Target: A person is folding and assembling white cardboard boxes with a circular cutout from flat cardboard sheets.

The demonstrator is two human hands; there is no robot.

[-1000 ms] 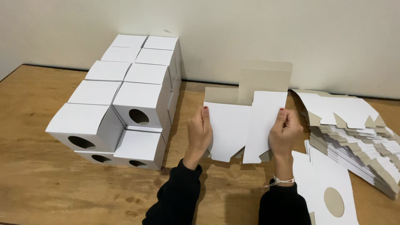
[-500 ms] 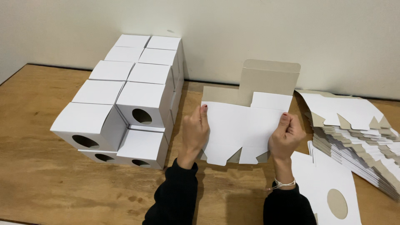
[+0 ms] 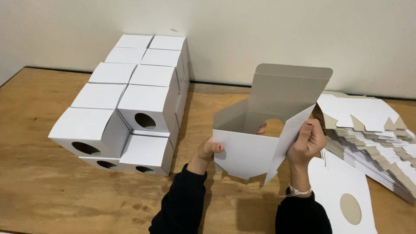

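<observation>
Plain off-white wall (image 3: 260, 30) runs across the back, meeting the table along a dark seam.

Wooden table (image 3: 47, 190), plywood grain, worn and blotchy near the front edge. It fills the lower part of the view.

Stack of finished white boxes (image 3: 130, 95) on the left, pushed against the wall, 2 layers high, 2 columns wide. Several show an oval hole in the front face.

Pile of flat cardboard blanks (image 3: 372, 130) on the right, fanned out, white on one side and grey-brown on the other. Edge of the pile reaches the right border.

Half-opened box (image 3: 255, 143) held up over the table centre, between stack and pile. Walls stand squared up, lid flap upright at the back, grey inside showing, bottom flaps hanging loose. An oval hole shows in the far wall.

1 loose blank (image 3: 342, 190) with an oval hole lies flat at lower right, under the right forearm.

Left hand (image 3: 210, 149) grips the box's lower left corner, thumb on the front panel, a fingertip showing inside.

Right hand (image 3: 307, 141) closed on the box's right wall, fingers curled over its edge. Thin bracelet (image 3: 299, 190) at the wrist. Black sleeves (image 3: 182, 203) on both arms.
</observation>
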